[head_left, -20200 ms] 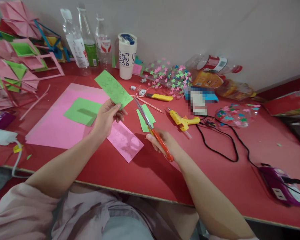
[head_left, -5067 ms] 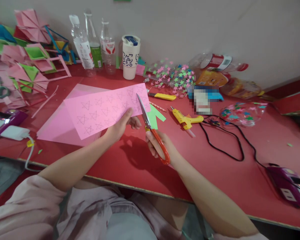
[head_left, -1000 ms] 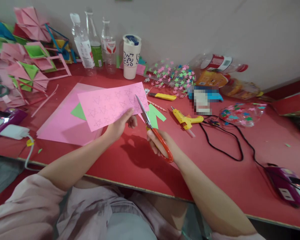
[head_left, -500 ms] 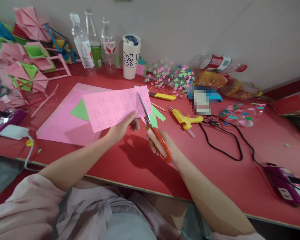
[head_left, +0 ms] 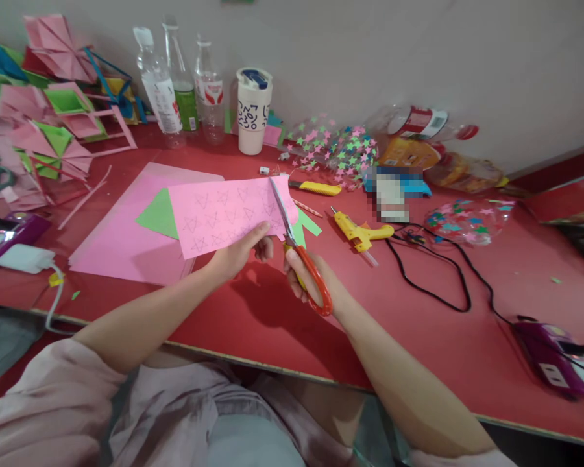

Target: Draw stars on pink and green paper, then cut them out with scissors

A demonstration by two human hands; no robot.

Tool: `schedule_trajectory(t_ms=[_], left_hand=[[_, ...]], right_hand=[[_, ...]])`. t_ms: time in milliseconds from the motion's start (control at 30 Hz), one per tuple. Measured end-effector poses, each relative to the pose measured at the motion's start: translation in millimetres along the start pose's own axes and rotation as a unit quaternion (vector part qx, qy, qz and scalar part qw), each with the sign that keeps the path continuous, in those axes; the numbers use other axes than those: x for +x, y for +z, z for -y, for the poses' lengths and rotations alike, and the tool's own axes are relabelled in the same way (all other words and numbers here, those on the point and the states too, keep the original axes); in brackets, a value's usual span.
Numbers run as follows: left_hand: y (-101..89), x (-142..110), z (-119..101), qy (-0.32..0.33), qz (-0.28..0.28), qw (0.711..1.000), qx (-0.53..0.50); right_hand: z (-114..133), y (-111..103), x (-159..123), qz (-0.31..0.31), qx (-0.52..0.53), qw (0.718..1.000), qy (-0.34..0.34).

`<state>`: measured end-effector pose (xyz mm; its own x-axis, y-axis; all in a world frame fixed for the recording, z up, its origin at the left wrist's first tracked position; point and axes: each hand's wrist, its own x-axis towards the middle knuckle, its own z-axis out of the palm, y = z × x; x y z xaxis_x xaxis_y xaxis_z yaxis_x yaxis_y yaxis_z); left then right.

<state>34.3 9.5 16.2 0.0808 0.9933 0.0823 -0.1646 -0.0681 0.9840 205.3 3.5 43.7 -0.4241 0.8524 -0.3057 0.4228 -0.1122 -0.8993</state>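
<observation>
My left hand pinches the lower edge of a pink sheet of paper with several stars drawn on it. In my right hand are scissors with orange-red handles, their blades lying across the sheet near its right end. That end has an uneven, cut outline. The sheet is held above a stack of larger pink paper and a green piece of paper. Green paper strips lie just beyond the scissors.
On the red table lie a yellow glue gun with a black cord and a yellow cutter knife. Bottles, a cup and a bag of paper stars line the wall. Purple power strips sit at both sides.
The sheet's right end has lost its square corner and now looks ragged. The sheet has tilted slightly, its left end a little higher. Both hands remain almost in place.
</observation>
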Motion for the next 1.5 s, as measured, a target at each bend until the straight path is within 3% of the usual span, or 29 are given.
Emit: schedule_trajectory(t_ms=[533, 633, 800, 867, 967, 1067, 1333, 1400, 1500], left_hand=[[5.0, 0, 4, -0.026, -0.055, 0.998, -0.029], [3.4, 0, 4, -0.043, -0.019, 0.999, -0.012], [1.9, -3, 3, -0.064, 0.108, 0.992, 0.030], [0.1, -4, 2, -0.058, 0.117, 0.991, 0.025], [-3.1, -3, 3, -0.050, 0.093, 0.994, -0.002], [-5.8, 1, 3, -0.038, 0.046, 0.998, -0.009], [-21.8, 17, -8, 0.044, -0.205, 0.977, -0.042], [-24.7, 18, -11, 0.045, -0.231, 0.971, -0.038], [-24.8, 17, -11, 0.055, -0.225, 0.973, -0.020]], right_hand=[[3, 4, 6, -0.022, 0.056, 0.998, 0.027], [4, 3, 7, -0.052, 0.087, 0.995, -0.011], [2, 0, 9, -0.097, 0.115, 0.986, -0.076], [0, -3, 10, -0.116, 0.119, 0.982, -0.084], [-1, -8, 10, -0.146, 0.114, 0.979, -0.087], [-1, -15, 10, -0.126, 0.101, 0.982, -0.094], [-1, -21, 6, -0.044, -0.065, 0.996, -0.031], [-3, -20, 6, -0.023, -0.099, 0.995, -0.025], [-5, -18, 7, 0.017, -0.115, 0.993, -0.017]])
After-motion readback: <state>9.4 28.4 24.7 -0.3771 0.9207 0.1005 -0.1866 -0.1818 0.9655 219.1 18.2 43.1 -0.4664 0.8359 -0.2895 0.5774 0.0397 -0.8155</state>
